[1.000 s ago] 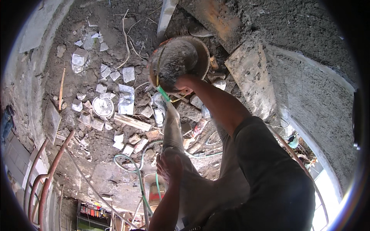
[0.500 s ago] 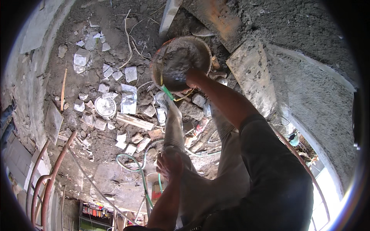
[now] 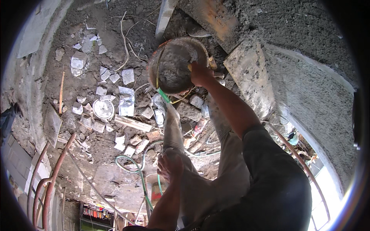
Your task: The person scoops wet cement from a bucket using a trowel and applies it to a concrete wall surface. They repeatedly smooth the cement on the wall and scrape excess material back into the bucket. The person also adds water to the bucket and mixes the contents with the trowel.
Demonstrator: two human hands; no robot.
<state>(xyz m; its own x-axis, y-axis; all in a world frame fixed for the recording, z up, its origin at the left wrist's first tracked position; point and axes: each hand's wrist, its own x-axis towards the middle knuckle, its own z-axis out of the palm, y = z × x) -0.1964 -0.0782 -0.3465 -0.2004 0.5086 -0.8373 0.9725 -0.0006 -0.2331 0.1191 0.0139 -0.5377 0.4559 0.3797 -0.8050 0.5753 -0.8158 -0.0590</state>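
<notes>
My right hand (image 3: 201, 74) is closed around a yellowish tool handle (image 3: 189, 67) at the right inner side of a round bucket (image 3: 203, 49). Wet grey mortar (image 3: 173, 69) fills much of that bucket; the tool's working end cannot be made out. Across the bucket's left side lies its wire handle, with a green grip sleeve (image 3: 163, 95) hanging over the near rim. My left hand (image 3: 170, 166) rests on my left knee, fingers bent loosely over the trouser cloth and holding nothing that shows.
Broken bricks and stones (image 3: 128, 76) litter the soil left of the bucket, around a round white lid (image 3: 103, 109) and a short plank (image 3: 133, 123). A green hose (image 3: 143, 184) loops beside my left leg. Rough concrete slabs (image 3: 250, 73) rise at right. Rusty bars (image 3: 54, 175) stand at lower left.
My right hand has lifted a little and shifted right in the bucket, and the yellowish handle end now shows. The mortar's surface looks different. My left hand stays on the knee.
</notes>
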